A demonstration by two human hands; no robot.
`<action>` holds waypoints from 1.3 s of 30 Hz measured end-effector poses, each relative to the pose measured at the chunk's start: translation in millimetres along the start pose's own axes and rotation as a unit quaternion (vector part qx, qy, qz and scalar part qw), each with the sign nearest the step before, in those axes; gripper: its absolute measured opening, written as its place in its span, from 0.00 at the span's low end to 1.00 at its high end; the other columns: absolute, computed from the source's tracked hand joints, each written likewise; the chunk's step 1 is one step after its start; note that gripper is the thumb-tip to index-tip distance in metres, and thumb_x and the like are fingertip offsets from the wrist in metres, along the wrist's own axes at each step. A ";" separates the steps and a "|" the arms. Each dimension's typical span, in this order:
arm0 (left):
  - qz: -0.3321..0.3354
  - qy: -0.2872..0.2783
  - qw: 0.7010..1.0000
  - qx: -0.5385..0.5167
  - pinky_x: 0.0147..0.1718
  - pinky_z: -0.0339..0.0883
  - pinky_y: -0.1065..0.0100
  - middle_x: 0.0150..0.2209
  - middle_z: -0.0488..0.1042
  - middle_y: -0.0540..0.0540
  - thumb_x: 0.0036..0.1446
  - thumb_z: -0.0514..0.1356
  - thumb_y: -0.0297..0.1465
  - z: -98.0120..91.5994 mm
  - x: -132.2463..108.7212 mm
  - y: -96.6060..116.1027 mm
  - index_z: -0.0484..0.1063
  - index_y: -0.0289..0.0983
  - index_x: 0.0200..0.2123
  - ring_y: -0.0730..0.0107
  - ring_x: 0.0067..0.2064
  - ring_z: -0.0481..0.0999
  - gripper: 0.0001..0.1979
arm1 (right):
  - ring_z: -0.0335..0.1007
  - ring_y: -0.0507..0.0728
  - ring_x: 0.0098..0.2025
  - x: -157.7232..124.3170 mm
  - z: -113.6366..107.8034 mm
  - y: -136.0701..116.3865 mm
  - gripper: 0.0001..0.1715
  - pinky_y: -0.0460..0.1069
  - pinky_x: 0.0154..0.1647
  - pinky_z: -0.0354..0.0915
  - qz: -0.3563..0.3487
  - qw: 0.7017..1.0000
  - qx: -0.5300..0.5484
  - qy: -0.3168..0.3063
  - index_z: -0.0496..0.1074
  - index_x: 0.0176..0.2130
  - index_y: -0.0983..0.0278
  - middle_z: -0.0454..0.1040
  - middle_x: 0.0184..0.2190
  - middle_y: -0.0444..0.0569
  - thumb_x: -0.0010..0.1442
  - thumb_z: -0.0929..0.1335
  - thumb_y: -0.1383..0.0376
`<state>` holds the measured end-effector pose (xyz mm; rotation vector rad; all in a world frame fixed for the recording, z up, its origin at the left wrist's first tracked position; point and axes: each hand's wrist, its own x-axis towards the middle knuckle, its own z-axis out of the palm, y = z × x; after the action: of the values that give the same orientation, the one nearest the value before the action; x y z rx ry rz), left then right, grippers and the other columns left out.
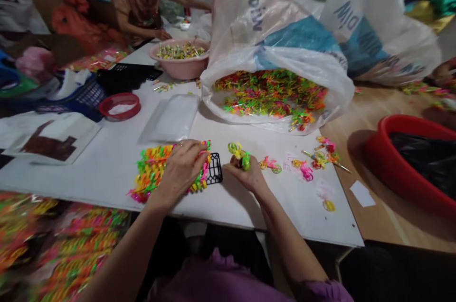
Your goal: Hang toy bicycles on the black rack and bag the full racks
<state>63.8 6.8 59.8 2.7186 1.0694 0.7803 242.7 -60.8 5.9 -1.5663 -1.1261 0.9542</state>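
Rows of bright plastic toy bicycles (151, 169) stand packed on a black plastic rack (214, 169), whose right end shows bare. Over the right part of these rows lies my left hand (183, 164), fingers together and bent around the toys; its fingertips are partly hidden. Just right of the rack, my right hand (245, 174) is closed on a yellow and green toy bicycle (239, 154), held a little above the white table (228, 212). A pink and green toy bicycle (271, 165) lies beyond that hand, with several more loose ones (302, 169) farther right.
An open plastic sack (274, 45) spills similar toys behind my hands. Left of it are clear plastic bags (173, 119), a pink basin (181, 67) and a red dish (120, 106). A red tub (388, 164) stands right. Another person (137, 7) sits across the table.
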 end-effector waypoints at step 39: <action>0.098 0.044 0.993 0.049 0.41 0.64 0.66 0.33 0.74 0.47 0.61 0.50 0.25 34.3 -58.3 14.7 0.71 0.37 0.40 0.68 0.37 0.72 0.11 | 0.66 0.54 0.32 -18.9 52.4 20.4 0.10 0.46 0.30 0.58 -0.119 0.924 -0.336 -0.135 0.67 0.39 0.66 0.71 0.34 0.50 0.55 0.62 0.69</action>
<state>54.0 -40.3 9.9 2.9316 0.8874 0.9056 192.9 -68.5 -25.4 -1.7938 -1.9403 0.6555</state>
